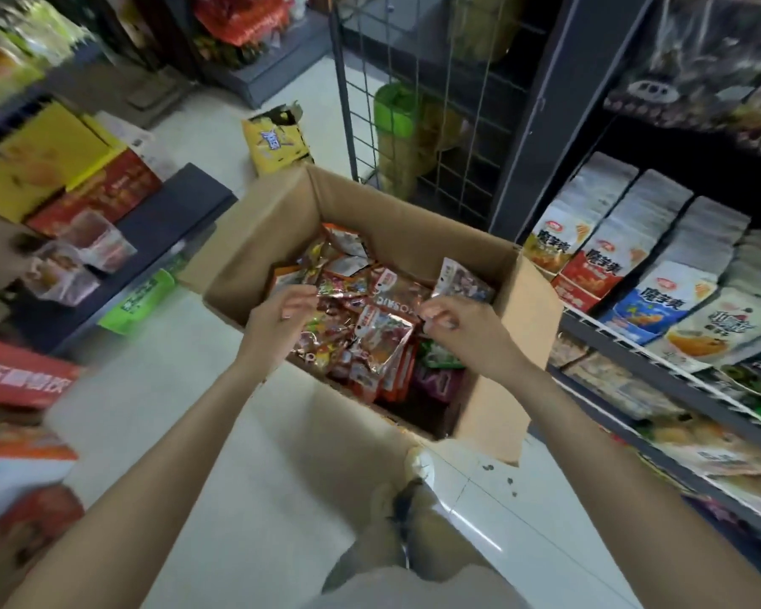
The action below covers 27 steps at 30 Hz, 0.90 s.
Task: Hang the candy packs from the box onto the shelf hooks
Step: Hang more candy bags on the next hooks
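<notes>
- Both hands reach into the box (282, 213): the left hand (282, 316) pinches a candy pack (339, 285), the right hand (453, 318) pinches another pack (462, 279).
- Lift slowly, so no others snag.

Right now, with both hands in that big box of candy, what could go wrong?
The right hand pinches a pack by one edge, so it might slip back into the cardboard box. The left hand grips a shiny pack within the loose heap; neighbours could snag and spill onto the floor.
</notes>
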### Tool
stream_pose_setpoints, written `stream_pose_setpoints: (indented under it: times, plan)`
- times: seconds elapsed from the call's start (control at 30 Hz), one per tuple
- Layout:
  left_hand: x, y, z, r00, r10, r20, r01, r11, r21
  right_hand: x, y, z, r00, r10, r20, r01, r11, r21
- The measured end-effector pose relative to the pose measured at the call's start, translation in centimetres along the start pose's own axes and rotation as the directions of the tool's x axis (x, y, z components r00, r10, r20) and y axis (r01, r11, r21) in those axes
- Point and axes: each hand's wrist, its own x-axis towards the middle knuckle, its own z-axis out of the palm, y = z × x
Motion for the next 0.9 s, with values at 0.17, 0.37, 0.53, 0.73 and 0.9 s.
stream_pose_setpoints:
  times: [0.17,0.37,0.53,0.73,0.9]
  plan:
    - [4.8,-1.3,0.0,0.975,0.13,0.181,-0.192,0.902,0.386,5.5,2.3,4.0,0.99,0.136,0.044,-0.128,0.98,-0.151]
    - [10.5,-2.5,1.4,0.808,0.288,0.515,-0.586,0.492,0.644,8.1,3.7,8.8,0.904,0.392,-0.169,-0.421,0.884,-0.202]
    - [12.8,-4.1,4.5,0.655,0.29,0.698,-0.755,0.266,0.599,8.0,5.6,11.8,0.752,0.656,-0.069,-0.653,0.726,-0.213]
    - [13.6,-6.2,7.1,0.541,0.289,0.79,-0.841,0.192,0.506,8.0,6.4,14.2,0.698,0.716,0.004,-0.71,0.691,0.135]
    - [13.4,-6.6,8.2,0.516,0.265,0.815,-0.856,0.192,0.48,8.3,5.4,14.4,0.731,0.665,-0.152,-0.678,0.732,-0.061]
